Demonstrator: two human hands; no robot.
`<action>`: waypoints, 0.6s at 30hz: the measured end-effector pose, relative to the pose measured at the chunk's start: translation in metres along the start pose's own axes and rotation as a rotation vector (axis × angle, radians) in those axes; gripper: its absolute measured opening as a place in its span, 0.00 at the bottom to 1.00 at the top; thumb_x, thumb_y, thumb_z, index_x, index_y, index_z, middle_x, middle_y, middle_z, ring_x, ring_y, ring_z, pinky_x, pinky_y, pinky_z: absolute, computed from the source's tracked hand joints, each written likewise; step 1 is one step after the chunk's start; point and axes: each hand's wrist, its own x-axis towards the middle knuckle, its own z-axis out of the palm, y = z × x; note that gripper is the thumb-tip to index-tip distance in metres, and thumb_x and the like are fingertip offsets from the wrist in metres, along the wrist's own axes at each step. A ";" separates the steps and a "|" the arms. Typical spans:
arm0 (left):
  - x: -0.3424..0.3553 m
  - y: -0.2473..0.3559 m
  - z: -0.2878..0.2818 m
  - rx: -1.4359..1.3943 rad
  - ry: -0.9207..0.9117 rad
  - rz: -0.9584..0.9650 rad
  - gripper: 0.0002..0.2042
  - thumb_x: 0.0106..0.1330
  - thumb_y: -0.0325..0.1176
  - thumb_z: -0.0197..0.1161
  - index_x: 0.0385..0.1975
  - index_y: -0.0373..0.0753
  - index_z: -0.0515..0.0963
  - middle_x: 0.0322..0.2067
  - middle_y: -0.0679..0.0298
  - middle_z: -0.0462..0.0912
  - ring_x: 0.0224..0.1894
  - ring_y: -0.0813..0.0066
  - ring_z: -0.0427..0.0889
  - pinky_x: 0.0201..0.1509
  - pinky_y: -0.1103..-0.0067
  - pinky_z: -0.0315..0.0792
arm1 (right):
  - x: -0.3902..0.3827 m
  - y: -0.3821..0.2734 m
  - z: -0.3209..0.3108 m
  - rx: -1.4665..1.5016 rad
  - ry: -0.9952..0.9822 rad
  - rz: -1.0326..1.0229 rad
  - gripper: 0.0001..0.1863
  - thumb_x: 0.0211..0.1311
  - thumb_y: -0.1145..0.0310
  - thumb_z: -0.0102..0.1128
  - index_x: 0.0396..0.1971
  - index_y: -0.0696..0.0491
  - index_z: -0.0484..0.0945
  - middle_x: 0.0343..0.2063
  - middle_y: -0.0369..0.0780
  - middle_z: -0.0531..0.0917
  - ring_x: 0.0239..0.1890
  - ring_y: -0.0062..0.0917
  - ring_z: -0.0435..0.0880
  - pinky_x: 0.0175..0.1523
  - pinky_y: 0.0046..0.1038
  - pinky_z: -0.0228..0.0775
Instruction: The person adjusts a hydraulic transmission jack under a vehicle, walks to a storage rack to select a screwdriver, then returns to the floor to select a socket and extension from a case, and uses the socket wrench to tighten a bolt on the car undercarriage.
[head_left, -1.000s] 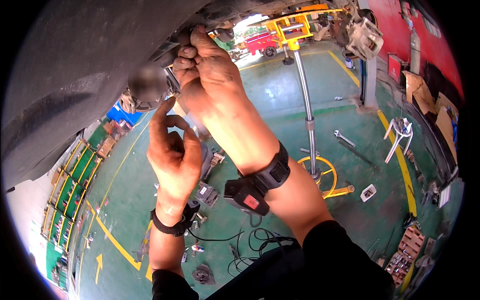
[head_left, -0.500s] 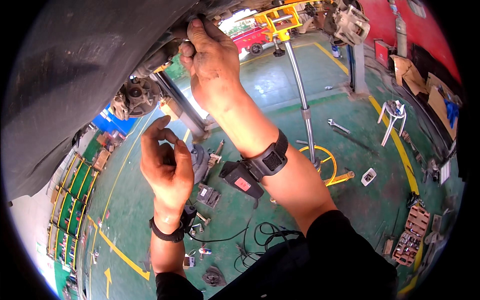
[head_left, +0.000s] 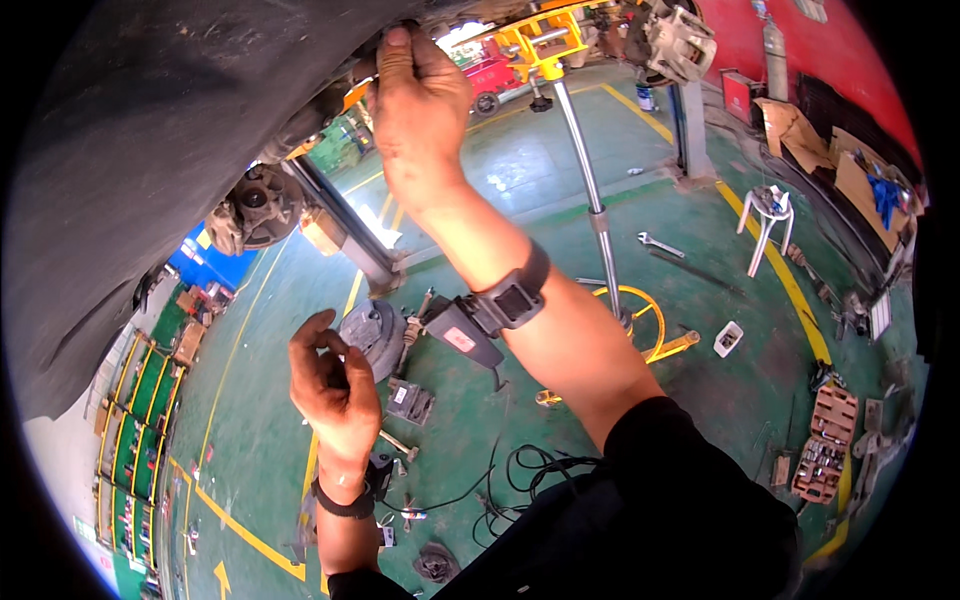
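At the far left, a yellow-railed rack (head_left: 137, 435) with green shelves stands against the wall, and above it the broad dark panel (head_left: 180, 130) of a raised vehicle fills the upper left. Just below the panel's edge hangs a rusty wheel hub (head_left: 258, 205), with a blue object (head_left: 215, 262) behind it. Next comes the left hand (head_left: 335, 390), raised well below the vehicle, its fingers loosely curled and its thumb held apart from them, leaving a moderate gap; a black band (head_left: 343, 503) circles its wrist. Just to its right, a grey rounded bundle (head_left: 372, 338) and a dark grey box (head_left: 409, 401) lie on the green floor (head_left: 510, 400). The right hand (head_left: 420, 110) reaches up to the panel's inner edge, thumb pointing upward; its other fingers are partly hidden, so I cannot tell whether they grip a part there. A black strapped device (head_left: 464, 333) sits on that forearm, and black cable (head_left: 540, 470) lies coiled below. Farther right, a stand (head_left: 581, 155) with a yellow head and a steel pole rises toward the vehicle. Beyond it an adjustable wrench (head_left: 661, 245) and a white tray (head_left: 728, 339) lie on the floor, then come a white stool (head_left: 768, 207) bearing small items and an unfolded brown socket case (head_left: 826, 445) near the yellow floor line.
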 end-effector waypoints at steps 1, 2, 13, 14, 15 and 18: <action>-0.003 0.000 -0.002 0.006 -0.008 -0.044 0.18 0.58 0.17 0.50 0.50 0.33 0.67 0.30 0.71 0.66 0.25 0.90 0.62 0.28 0.92 0.56 | 0.001 0.004 0.001 -0.037 -0.004 -0.074 0.09 0.67 0.65 0.52 0.31 0.54 0.76 0.20 0.31 0.75 0.16 0.10 0.64 0.20 0.14 0.54; -0.006 0.000 -0.001 -0.026 -0.003 -0.063 0.17 0.58 0.17 0.49 0.49 0.33 0.68 0.29 0.70 0.66 0.26 0.90 0.62 0.29 0.91 0.57 | 0.006 0.011 -0.002 -0.063 -0.021 -0.154 0.09 0.68 0.65 0.51 0.30 0.54 0.75 0.19 0.30 0.73 0.16 0.09 0.62 0.19 0.14 0.53; -0.038 -0.043 -0.019 -0.046 0.020 -0.152 0.17 0.57 0.16 0.51 0.48 0.32 0.68 0.26 0.71 0.66 0.20 0.92 0.61 0.22 0.91 0.55 | 0.002 -0.008 0.006 0.154 0.012 0.103 0.09 0.69 0.68 0.48 0.34 0.56 0.76 0.21 0.32 0.73 0.19 0.16 0.67 0.24 0.19 0.59; -0.040 -0.044 -0.020 -0.057 0.014 -0.165 0.17 0.57 0.16 0.51 0.48 0.33 0.68 0.27 0.71 0.66 0.20 0.92 0.61 0.22 0.91 0.54 | 0.003 -0.009 0.019 0.251 0.117 0.156 0.09 0.68 0.67 0.48 0.33 0.54 0.76 0.19 0.31 0.73 0.18 0.14 0.66 0.22 0.18 0.57; -0.045 -0.047 -0.022 -0.056 0.010 -0.181 0.17 0.57 0.16 0.51 0.48 0.33 0.68 0.27 0.71 0.66 0.20 0.92 0.60 0.22 0.91 0.54 | 0.001 -0.006 0.023 0.356 0.227 0.218 0.08 0.68 0.67 0.49 0.32 0.53 0.76 0.18 0.29 0.72 0.16 0.12 0.66 0.20 0.17 0.56; -0.059 -0.057 -0.029 -0.067 0.012 -0.214 0.17 0.57 0.16 0.50 0.47 0.33 0.68 0.28 0.71 0.66 0.21 0.91 0.60 0.23 0.91 0.55 | 0.000 0.003 0.017 0.510 0.129 0.285 0.08 0.67 0.66 0.50 0.33 0.52 0.76 0.20 0.31 0.74 0.17 0.15 0.67 0.21 0.18 0.58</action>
